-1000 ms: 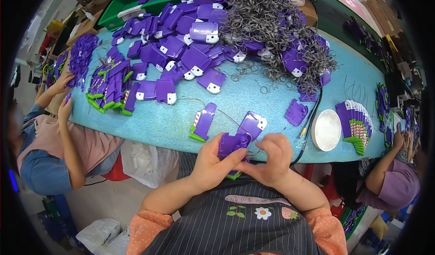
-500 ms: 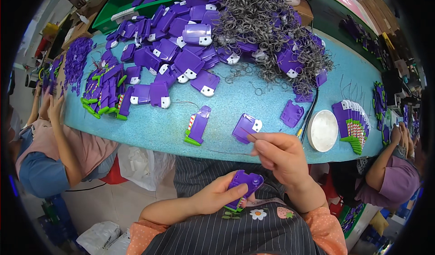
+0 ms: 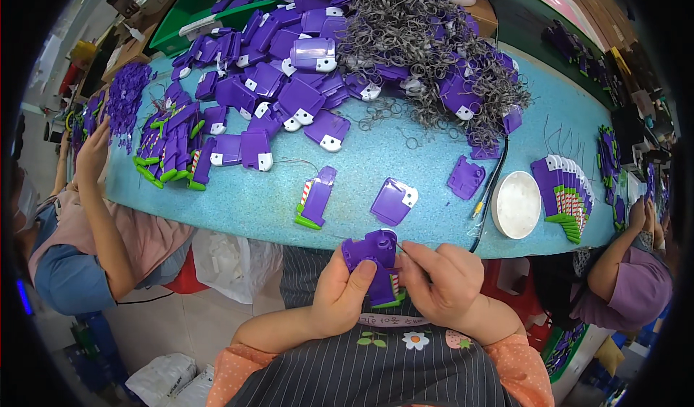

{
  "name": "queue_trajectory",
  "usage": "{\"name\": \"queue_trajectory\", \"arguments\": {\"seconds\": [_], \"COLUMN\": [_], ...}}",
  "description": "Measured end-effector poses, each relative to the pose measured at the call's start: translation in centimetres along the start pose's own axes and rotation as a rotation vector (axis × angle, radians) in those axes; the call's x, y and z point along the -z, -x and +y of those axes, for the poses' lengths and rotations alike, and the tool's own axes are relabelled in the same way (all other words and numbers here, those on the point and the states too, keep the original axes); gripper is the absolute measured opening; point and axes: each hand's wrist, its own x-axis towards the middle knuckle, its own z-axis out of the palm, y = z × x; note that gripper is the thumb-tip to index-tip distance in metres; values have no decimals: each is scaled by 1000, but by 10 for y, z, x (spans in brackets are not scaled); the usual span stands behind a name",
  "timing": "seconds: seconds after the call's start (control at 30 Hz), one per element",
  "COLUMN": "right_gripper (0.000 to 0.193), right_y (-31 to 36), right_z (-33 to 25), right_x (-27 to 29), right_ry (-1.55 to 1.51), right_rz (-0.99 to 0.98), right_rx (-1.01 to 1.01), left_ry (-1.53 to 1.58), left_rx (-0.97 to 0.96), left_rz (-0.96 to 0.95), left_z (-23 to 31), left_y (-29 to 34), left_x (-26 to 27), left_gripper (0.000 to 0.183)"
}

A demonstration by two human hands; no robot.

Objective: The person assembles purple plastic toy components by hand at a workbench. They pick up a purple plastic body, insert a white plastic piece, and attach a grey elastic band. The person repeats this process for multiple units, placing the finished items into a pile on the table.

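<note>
My left hand (image 3: 338, 291) is closed round a purple plastic housing (image 3: 374, 249) with a green end and a red-and-white striped side, tilted above my apron. My right hand (image 3: 446, 280) pinches a thin dark wire (image 3: 402, 248) at the housing's right edge; most of the wire is hidden by the fingers. On the table just beyond lies a purple cover (image 3: 394, 201) with a white corner. To its left is a purple and green housing (image 3: 316, 203) with a wire trailing from its top. Farther right rests a small purple shell (image 3: 465, 178).
Purple covers (image 3: 300, 100) and tangled ringed wires (image 3: 426, 53) are heaped at the back beside a green bin (image 3: 170, 38). A white bowl (image 3: 516, 204), a black cable (image 3: 499, 172) and fanned-out housings (image 3: 567, 197) stand at right. Co-workers sit at both sides.
My left hand has raised the housing toward the table edge and turned it. My right hand has come down with the wire to meet the housing.
</note>
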Motion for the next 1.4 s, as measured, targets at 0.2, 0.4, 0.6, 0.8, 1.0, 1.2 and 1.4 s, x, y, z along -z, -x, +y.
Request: {"name": "queue_trajectory", "arguments": {"seconds": [0.2, 0.4, 0.6, 0.8, 1.0, 1.2, 1.4], "right_gripper": [14, 8, 10, 16, 32, 22, 21], "right_y": [-2, -3, -6, -30, -8, 10, 11], "right_z": [4, 7, 10, 64, 28, 10, 8], "right_x": [-3, -2, -3, -14, -14, -18, -17], "right_ry": [-34, -118, -355, -597, -773, -488, -484], "right_rz": [-52, -61, -244, -91, -144, -140, -170], "right_rx": [-92, -137, -363, -483, -648, -294, -316], "left_ry": [-238, -370, -840, -558, 203, -873, -561], "left_rx": [-81, -87, -255, -50, 140, -560, -254], "left_rz": [-57, -94, -212, -471, 49, 72, 53], "left_z": [0, -3, 4, 17, 16, 7, -2], "left_y": [-3, -6, -7, -7, -8, -14, -7], "left_x": [2, 8, 4, 4, 3, 0, 5], "left_gripper": [31, 26, 32, 28, 26, 21, 23]}}
